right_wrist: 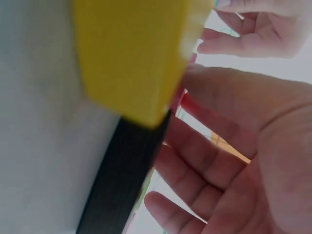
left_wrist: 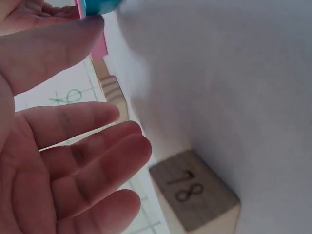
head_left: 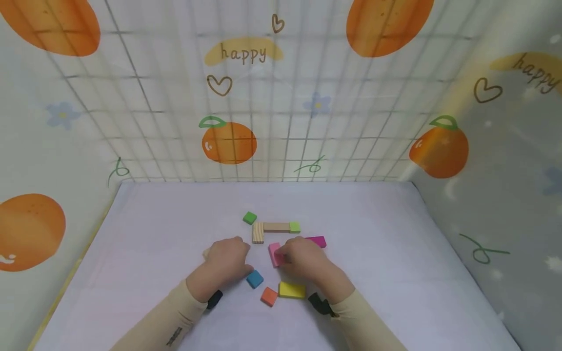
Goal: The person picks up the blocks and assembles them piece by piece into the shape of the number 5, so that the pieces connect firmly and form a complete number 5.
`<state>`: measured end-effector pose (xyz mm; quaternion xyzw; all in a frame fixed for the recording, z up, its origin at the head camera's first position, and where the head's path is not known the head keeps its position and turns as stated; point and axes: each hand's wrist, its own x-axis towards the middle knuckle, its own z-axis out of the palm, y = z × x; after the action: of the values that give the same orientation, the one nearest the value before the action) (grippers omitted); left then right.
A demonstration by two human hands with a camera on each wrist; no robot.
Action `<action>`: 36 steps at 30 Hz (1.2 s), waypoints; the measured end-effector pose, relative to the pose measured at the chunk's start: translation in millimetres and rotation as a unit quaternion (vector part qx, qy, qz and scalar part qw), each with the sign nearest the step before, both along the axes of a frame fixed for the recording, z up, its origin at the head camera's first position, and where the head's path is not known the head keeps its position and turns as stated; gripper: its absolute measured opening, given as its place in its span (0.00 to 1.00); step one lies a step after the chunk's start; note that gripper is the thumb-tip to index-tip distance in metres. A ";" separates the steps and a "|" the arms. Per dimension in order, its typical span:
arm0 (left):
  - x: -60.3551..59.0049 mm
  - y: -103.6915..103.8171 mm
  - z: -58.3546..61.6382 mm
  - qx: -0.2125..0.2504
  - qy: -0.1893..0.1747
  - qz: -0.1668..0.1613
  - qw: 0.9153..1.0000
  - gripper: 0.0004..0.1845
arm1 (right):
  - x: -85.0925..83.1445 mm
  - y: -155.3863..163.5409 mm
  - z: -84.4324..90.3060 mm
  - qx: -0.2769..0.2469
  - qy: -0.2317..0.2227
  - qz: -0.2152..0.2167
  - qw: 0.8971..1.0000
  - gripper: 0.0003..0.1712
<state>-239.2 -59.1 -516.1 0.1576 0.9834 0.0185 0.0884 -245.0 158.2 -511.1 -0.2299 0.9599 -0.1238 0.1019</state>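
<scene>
The wall cloth (head_left: 281, 97) reads "happy" at twelve o'clock and again at two o'clock, among printed oranges and hearts; a plain wooden block (left_wrist: 195, 195) beside the left hand (head_left: 226, 263) bears the number 78, seen in the left wrist view, the hand's fingers lying straight and slack above it, holding nothing. The right hand (head_left: 305, 261) rests over a pink block (head_left: 275, 253) at the middle of the white table (head_left: 395, 234); whether its fingers pinch the block or merely touch it I cannot tell. Blue (head_left: 254, 279), orange (head_left: 269, 296) and yellow (head_left: 291, 290) blocks lie at six o'clock between the wrists; a wooden L with a green end (head_left: 275, 229), a green cube (head_left: 250, 218) and a magenta block (head_left: 317, 241) sit toward twelve; wide bare cloth runs to the table's edges at three and nine o'clock.
</scene>
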 end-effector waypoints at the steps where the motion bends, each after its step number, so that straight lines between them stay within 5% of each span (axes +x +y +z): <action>1: 0.3 0.9 -0.6 0.001 -0.002 -0.005 1.000 0.22 | 0.5 -1.0 0.2 -0.001 -0.001 -0.001 1.000 0.19; 13: 13.2 7.1 5.7 0.008 0.006 -0.137 0.991 0.10 | 1.7 -7.2 -3.3 -0.017 0.028 0.028 0.999 0.17; 25: 7.1 4.3 3.7 0.049 -0.009 -0.049 0.998 0.21 | 8.5 -18.2 -6.8 -0.044 0.018 0.035 0.998 0.21; 36: 2.2 8.3 1.0 0.048 0.014 -0.049 0.998 0.15 | 9.4 -24.5 -8.2 -0.054 -0.013 0.063 0.996 0.20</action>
<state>-236.9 -50.8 -515.1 0.2102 0.9735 0.0588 0.0683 -235.6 133.7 -519.3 -0.2930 0.9341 -0.1718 0.1096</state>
